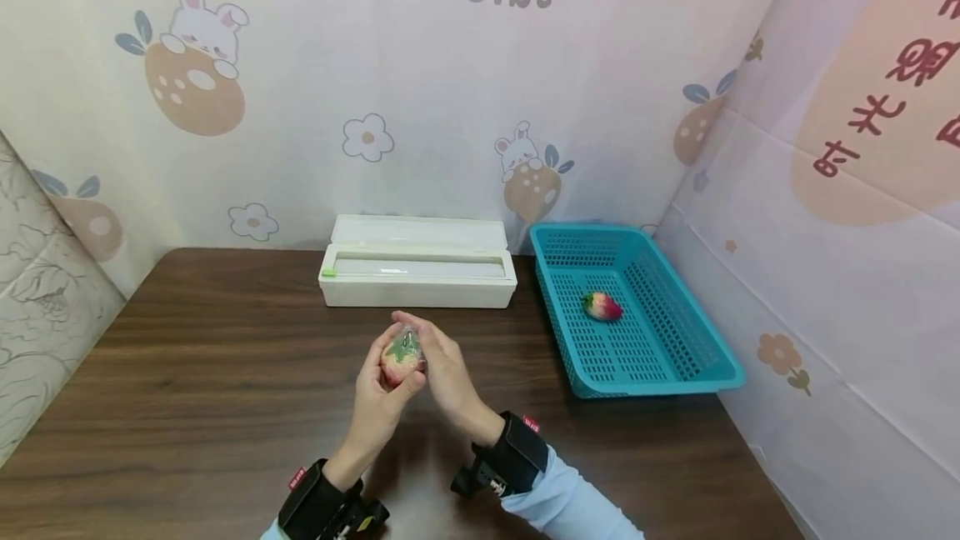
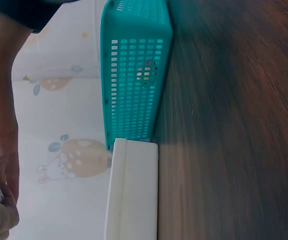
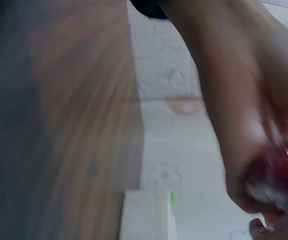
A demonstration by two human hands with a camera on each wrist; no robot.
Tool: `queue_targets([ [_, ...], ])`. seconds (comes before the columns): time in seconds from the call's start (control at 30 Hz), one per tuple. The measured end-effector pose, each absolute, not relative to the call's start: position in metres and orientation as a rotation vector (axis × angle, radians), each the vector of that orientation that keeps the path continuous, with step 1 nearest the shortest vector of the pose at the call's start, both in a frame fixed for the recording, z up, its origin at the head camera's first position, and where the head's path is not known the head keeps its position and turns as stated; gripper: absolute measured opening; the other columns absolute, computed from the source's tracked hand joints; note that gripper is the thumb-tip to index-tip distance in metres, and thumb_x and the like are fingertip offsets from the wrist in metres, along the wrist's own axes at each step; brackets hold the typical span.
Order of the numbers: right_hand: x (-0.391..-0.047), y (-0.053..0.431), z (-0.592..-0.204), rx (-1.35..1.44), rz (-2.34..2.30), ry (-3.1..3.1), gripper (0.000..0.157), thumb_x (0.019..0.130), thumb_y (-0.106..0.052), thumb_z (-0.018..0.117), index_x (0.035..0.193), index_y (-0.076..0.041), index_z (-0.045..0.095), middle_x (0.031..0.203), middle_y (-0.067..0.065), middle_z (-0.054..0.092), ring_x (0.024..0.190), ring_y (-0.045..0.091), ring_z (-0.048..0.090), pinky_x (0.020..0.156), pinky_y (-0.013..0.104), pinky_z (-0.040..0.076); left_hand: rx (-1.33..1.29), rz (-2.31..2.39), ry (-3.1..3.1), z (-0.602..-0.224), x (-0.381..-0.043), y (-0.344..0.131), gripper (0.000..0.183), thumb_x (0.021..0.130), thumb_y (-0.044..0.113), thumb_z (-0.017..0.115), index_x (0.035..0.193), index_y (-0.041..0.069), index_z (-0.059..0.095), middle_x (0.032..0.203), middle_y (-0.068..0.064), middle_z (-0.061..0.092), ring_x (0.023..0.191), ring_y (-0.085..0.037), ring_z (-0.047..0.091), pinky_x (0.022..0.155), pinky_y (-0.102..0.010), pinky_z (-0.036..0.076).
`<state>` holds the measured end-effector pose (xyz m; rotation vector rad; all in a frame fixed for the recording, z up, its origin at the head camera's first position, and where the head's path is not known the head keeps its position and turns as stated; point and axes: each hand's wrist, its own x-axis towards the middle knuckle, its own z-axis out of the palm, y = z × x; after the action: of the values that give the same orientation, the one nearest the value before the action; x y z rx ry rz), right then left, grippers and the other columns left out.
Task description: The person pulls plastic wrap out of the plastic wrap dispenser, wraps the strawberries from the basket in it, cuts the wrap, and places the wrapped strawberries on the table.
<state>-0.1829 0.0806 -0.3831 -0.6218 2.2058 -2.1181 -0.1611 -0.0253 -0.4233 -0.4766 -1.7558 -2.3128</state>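
Okay, head view first: my left hand (image 1: 375, 408) has its fingers curled snugly round a strawberry (image 1: 400, 361) in shiny clear wrap (image 1: 408, 336), leafy end up. My right hand (image 1: 452, 377) leans in from the other side, fingers fairly straight. That's all above the table (image 1: 217, 407), in front of a long white box (image 1: 420, 293) with its lid up. Off to the right, a blue basket (image 1: 557, 332) has another strawberry (image 1: 602, 306) in it.

Left wrist view: mostly basket and box; the wrapped strawberry's barely a dark sliver, left edge.

Right wrist view: super blurry, wrapped red fruit at lower right, finger details I can't tell.
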Motion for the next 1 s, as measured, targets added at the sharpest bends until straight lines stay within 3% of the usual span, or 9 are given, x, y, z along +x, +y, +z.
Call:
queue_targets([
  [0.23, -0.174, 0.068, -0.396, -0.503, -2.38, 2.095, 0.048, 0.102, -0.031, 0.021, 0.129, -0.005, 0.051, 0.136, 0.008, 0.048, 0.126, 0.017, 0.042, 0.1, 0.02, 0.034, -0.487, -2.453, -1.658, -0.422, -0.156, -0.014, 0.082, 0.084, 0.033, 0.059, 0.145, 0.007, 0.011, 0.13, -0.009, 0.028, 0.106, -0.006, 0.045, 0.082, -0.013, 0.043],
  [0.43, -0.173, 0.056, -0.396, -0.276, -2.669, 1.908, 0.045, 0.099, -0.028, 0.033, 0.114, 0.006, 0.058, 0.117, 0.016, 0.061, 0.107, 0.018, 0.057, 0.089, 0.024, 0.046, -0.422, -2.382, -1.661, -0.419, -0.153, -0.004, 0.086, 0.088, 0.052, 0.048, 0.147, 0.012, 0.001, 0.146, -0.008, -0.005, 0.134, -0.023, 0.012, 0.098, -0.01, 0.026],
  [0.5, -0.174, 0.057, -0.397, -0.154, -2.716, 1.788, 0.044, 0.098, -0.027, 0.034, 0.108, 0.008, 0.058, 0.105, 0.015, 0.065, 0.096, 0.018, 0.062, 0.082, 0.026, 0.05, -0.454, -2.41, -1.655, -0.419, -0.151, -0.004, 0.081, 0.093, 0.049, 0.04, 0.146, 0.01, -0.008, 0.146, -0.008, -0.014, 0.135, -0.024, 0.005, 0.099, -0.009, 0.022],
  [0.57, -0.176, 0.062, -0.397, -0.063, -2.722, 1.639, 0.045, 0.097, -0.029, 0.033, 0.106, 0.008, 0.057, 0.096, 0.011, 0.066, 0.088, 0.017, 0.063, 0.078, 0.027, 0.052, -0.524, -2.449, -1.656, -0.42, -0.149, -0.004, 0.074, 0.097, 0.037, 0.037, 0.145, 0.011, -0.014, 0.146, -0.009, -0.016, 0.134, -0.02, 0.008, 0.1, -0.008, 0.024],
  [0.67, -0.18, 0.072, -0.395, 0.018, -2.649, 1.421, 0.044, 0.097, -0.034, 0.029, 0.106, 0.0, 0.056, 0.095, 0.004, 0.063, 0.089, 0.015, 0.061, 0.079, 0.026, 0.05, -0.636, -2.349, -1.738, -0.423, -0.148, -0.004, 0.073, 0.096, 0.013, 0.043, 0.146, 0.011, -0.011, 0.148, -0.01, -0.015, 0.135, -0.012, 0.008, 0.103, -0.009, 0.02],
  [0.77, -0.181, 0.082, -0.392, -0.004, -2.576, 1.273, 0.05, 0.097, -0.044, 0.026, 0.105, -0.007, 0.058, 0.098, 0.002, 0.061, 0.094, 0.014, 0.06, 0.084, 0.026, 0.049, -0.657, -2.02, -1.872, -0.429, -0.145, -0.005, 0.079, 0.087, 0.0, 0.057, 0.147, 0.007, 0.006, 0.151, -0.015, -0.008, 0.138, -0.02, 0.007, 0.111, -0.036, 0.02],
  [0.87, -0.179, 0.088, -0.389, -0.082, -2.549, 1.192, 0.064, 0.094, -0.058, 0.023, 0.107, -0.008, 0.06, 0.101, 0.003, 0.063, 0.097, 0.016, 0.061, 0.087, 0.027, 0.049, -0.582, -1.767, -1.937, -0.434, -0.142, -0.005, 0.079, 0.08, 0.004, 0.067, 0.145, 0.004, 0.022, 0.151, -0.019, -0.001, 0.137, -0.035, 0.005, 0.102, -0.065, 0.018],
  [0.9, -0.178, 0.089, -0.388, -0.119, -2.542, 1.183, 0.069, 0.092, -0.062, 0.021, 0.11, -0.007, 0.059, 0.102, 0.004, 0.063, 0.097, 0.017, 0.061, 0.087, 0.027, 0.049, -0.563, -1.74, -1.936, -0.434, -0.142, -0.005, 0.08, 0.078, 0.006, 0.069, 0.144, 0.004, 0.024, 0.151, -0.019, 0.0, 0.136, -0.039, 0.005, 0.096, -0.071, 0.018],
  [1.0, -0.174, 0.088, -0.388, -0.189, -2.523, 1.215, 0.076, 0.089, -0.066, 0.017, 0.12, -0.006, 0.051, 0.105, 0.001, 0.063, 0.098, 0.015, 0.061, 0.086, 0.025, 0.048, -0.505, -1.751, -1.938, -0.434, -0.14, -0.005, 0.084, 0.076, 0.013, 0.072, 0.145, 0.008, 0.024, 0.152, -0.017, 0.002, 0.138, -0.037, 0.0, 0.095, -0.073, 0.016],
])
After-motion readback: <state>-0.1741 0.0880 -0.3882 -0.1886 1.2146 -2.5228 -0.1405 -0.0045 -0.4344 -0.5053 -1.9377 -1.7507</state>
